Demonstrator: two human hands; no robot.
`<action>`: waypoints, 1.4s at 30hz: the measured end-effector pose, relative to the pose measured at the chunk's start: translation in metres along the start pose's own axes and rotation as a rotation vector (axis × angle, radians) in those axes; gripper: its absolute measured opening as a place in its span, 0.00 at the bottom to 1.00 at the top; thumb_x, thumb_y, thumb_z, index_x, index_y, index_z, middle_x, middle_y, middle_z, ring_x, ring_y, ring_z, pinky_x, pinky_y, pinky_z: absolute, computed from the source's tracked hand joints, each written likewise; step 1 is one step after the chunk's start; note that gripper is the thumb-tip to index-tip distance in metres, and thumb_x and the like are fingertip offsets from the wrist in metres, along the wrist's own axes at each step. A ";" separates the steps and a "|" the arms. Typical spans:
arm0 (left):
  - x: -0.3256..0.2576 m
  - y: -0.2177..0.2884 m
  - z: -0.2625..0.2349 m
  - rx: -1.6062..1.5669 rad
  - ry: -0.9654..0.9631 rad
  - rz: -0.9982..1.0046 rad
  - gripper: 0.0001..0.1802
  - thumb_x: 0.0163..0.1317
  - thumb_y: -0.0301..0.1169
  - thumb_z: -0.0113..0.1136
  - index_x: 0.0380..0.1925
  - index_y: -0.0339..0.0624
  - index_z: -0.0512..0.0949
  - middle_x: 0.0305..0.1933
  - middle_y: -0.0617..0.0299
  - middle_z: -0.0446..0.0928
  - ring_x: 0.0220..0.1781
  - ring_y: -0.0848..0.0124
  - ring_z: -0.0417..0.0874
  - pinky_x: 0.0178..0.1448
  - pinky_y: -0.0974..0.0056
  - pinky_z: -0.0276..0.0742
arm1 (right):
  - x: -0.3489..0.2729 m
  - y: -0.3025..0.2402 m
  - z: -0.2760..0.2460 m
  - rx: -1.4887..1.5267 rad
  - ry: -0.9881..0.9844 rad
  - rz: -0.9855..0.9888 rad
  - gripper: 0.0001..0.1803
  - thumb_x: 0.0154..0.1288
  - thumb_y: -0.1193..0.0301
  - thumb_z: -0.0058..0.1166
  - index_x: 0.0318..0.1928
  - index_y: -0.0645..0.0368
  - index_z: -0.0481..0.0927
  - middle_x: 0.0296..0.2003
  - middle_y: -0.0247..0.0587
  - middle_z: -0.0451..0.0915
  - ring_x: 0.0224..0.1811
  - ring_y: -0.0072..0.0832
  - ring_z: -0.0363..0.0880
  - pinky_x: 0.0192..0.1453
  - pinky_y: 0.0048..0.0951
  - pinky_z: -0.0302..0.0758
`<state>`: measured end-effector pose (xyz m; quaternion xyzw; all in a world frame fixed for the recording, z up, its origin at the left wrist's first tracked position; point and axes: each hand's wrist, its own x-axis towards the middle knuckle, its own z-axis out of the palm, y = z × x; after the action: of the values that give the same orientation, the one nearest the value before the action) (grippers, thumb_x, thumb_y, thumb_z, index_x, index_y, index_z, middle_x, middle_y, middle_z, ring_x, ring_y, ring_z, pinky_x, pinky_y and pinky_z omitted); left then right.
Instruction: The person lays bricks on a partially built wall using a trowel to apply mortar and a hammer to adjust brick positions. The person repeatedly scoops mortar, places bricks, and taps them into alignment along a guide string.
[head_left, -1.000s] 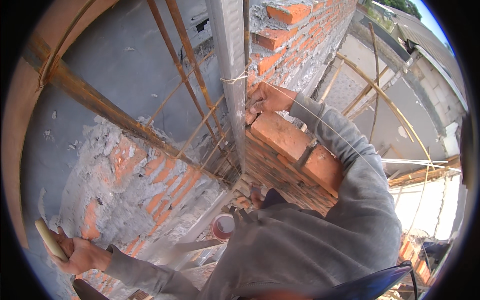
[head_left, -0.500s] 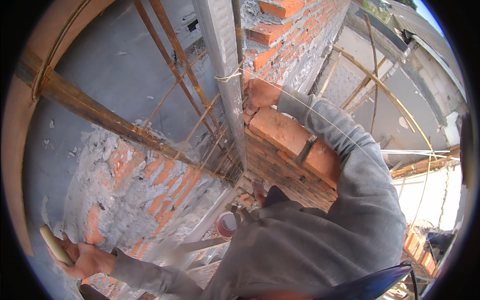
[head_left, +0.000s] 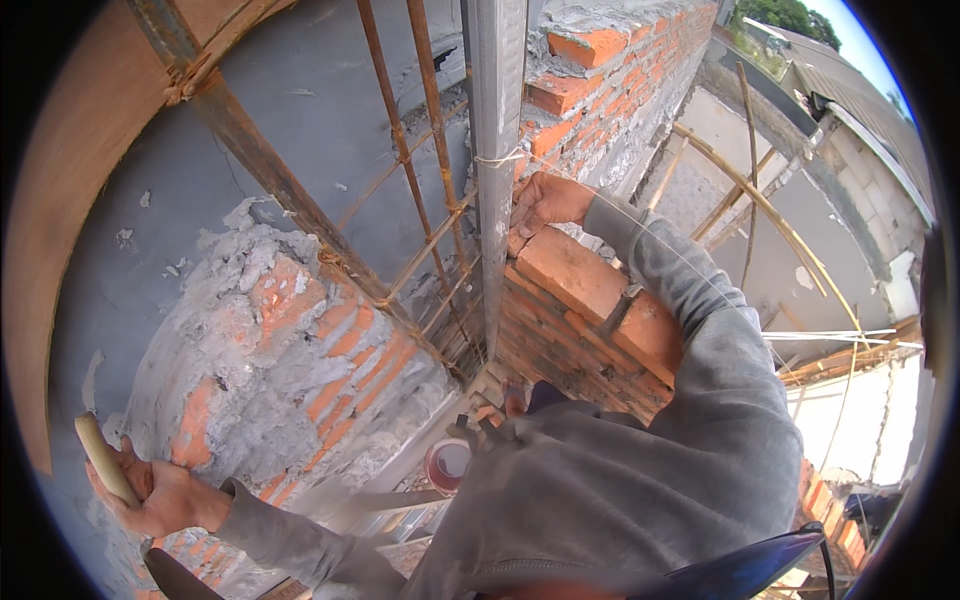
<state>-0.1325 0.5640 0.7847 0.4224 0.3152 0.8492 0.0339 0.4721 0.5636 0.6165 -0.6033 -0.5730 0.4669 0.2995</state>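
Observation:
My left hand (head_left: 165,497) is at the lower left, closed around the pale wooden handle (head_left: 106,460) of a trowel. A dark blade (head_left: 176,577) shows below that hand, partly cut off by the view's rim. My right hand (head_left: 550,203) reaches to the end of the brick wall, beside the upright metal channel (head_left: 497,130). Its fingers bend down over a small piece of brick (head_left: 517,243), mostly hidden beneath them. Right next to it lies a whole orange brick (head_left: 572,268) on the top course, with another brick (head_left: 648,335) beyond a gap.
A taut string (head_left: 668,247) runs from the channel over my right forearm. Rusty rebar (head_left: 425,110) stands left of the channel, near mortar-smeared brickwork (head_left: 340,370). A reddish bucket (head_left: 447,465) is far below. Bamboo poles (head_left: 770,210) lean at the right.
The view has shifted, so the wall and channel appear further right. My right hand remains at the wall's end, its fingers slightly rearranged. My left hand keeps the trowel at about the same place.

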 end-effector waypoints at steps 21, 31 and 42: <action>0.000 -0.015 -0.018 0.330 -0.164 0.446 0.31 0.71 0.49 0.48 0.50 0.25 0.79 0.44 0.42 0.82 0.43 0.61 0.88 0.50 0.58 0.86 | -0.130 -0.128 0.061 -0.169 -0.320 -0.313 0.17 0.50 0.77 0.55 0.40 0.68 0.88 0.30 0.38 0.84 0.29 0.17 0.78 0.35 0.24 0.74; -0.185 0.081 -0.210 -0.305 -0.163 -0.631 0.23 0.72 0.36 0.52 0.61 0.32 0.74 0.56 0.52 0.80 0.58 0.61 0.83 0.65 0.56 0.78 | -0.131 -0.272 0.217 -0.146 0.126 -0.849 0.17 0.64 0.70 0.57 0.47 0.71 0.87 0.36 0.39 0.87 0.34 0.20 0.81 0.41 0.26 0.77; -0.328 0.143 -0.333 -0.269 0.058 -1.475 0.16 0.72 0.36 0.56 0.49 0.34 0.79 0.44 0.55 0.82 0.45 0.61 0.85 0.44 0.55 0.82 | -0.007 -0.331 0.285 -0.547 0.653 -0.926 0.21 0.67 0.64 0.58 0.52 0.68 0.86 0.45 0.61 0.87 0.51 0.57 0.85 0.62 0.48 0.77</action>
<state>-0.1385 0.1745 0.4893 0.0711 0.4109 0.6481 0.6372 0.0782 0.5614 0.8051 -0.4590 -0.7524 -0.0829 0.4651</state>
